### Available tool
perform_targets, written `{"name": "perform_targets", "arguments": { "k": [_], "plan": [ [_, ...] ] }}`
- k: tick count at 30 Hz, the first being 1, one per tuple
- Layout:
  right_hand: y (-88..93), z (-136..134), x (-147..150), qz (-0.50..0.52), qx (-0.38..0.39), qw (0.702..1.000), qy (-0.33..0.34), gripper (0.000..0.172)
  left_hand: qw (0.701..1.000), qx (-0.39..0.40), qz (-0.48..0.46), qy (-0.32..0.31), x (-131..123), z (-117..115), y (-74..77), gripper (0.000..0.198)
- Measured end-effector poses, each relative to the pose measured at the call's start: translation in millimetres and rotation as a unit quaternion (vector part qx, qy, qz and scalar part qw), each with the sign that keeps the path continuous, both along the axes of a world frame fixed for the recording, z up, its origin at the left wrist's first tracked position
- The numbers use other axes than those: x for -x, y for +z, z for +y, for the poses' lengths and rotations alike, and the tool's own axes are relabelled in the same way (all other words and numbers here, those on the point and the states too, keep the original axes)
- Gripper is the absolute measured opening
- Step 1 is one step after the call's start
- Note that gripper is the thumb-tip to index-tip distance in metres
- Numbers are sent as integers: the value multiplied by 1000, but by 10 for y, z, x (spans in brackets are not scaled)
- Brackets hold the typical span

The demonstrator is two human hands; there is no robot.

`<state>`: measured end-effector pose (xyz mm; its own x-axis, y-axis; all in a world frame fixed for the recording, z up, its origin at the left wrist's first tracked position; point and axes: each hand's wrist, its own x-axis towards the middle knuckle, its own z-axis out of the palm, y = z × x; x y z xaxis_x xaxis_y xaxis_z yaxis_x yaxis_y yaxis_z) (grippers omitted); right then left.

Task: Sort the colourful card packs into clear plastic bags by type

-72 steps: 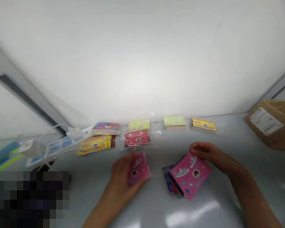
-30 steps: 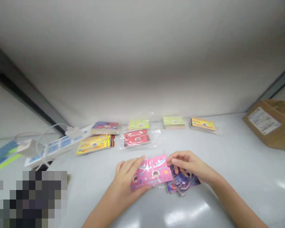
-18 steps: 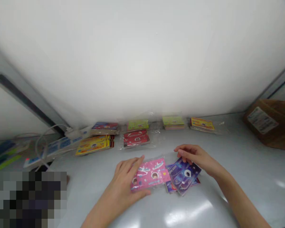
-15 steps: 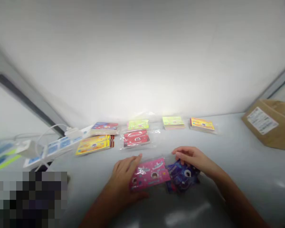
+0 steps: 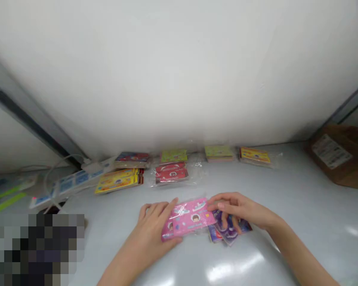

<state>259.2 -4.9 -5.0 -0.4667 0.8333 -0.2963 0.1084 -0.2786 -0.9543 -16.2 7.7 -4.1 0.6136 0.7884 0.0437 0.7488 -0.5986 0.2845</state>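
The left hand (image 5: 147, 234) spans the left end of a pink card packet (image 5: 191, 217) in a clear plastic sleeve, its fingers (image 5: 155, 208) along the upper edge and its thumb along the lower edge, so the packet sits held between them on the desk (image 5: 301, 198). A strip of pink shows under the packet's lower-left corner, but the view does not settle whether it is a second packet.

Just right of the pink packet lies a purple card packet (image 5: 231, 227), on top of a small multicoloured stack (image 5: 214, 235). The right hand (image 5: 244, 208) now lies over the purple packet, whereas a moment ago its fingers sat at the packet's top edge and left most of it showing. Those fingers (image 5: 223, 207) now stretch left, close together, until they reach the pink packet's right end. Whether they are gripping anything, I cannot tell.

Beyond the pink packet, a red packet (image 5: 171, 172) sits in loose plastic, with a yellow stack (image 5: 117, 180) and a blue-and-red stack (image 5: 132, 159) to its left. Lime stacks (image 5: 174, 156) and a second yellow stack (image 5: 254, 155) line the far edge. Farther left is a white power strip (image 5: 77, 182), and at far right a cardboard parcel (image 5: 335, 155).
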Motion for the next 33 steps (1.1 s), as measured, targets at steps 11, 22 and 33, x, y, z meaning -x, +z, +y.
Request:
{"name": "perform_targets", "arguments": {
  "k": [11,22,33],
  "plan": [
    [34,-11,-19,-12,-4,999,-31,44,999,-8,-31,-5,-54,-32,31,70],
    [-11,-11,21,18,-2,1000,15,46,999,-22,-38,-1,-63,-37,20,71],
    [6,-35,114,34,-11,999,-24,56,999,-15,-46,-9,-82,-40,19,71]
  ]
}}
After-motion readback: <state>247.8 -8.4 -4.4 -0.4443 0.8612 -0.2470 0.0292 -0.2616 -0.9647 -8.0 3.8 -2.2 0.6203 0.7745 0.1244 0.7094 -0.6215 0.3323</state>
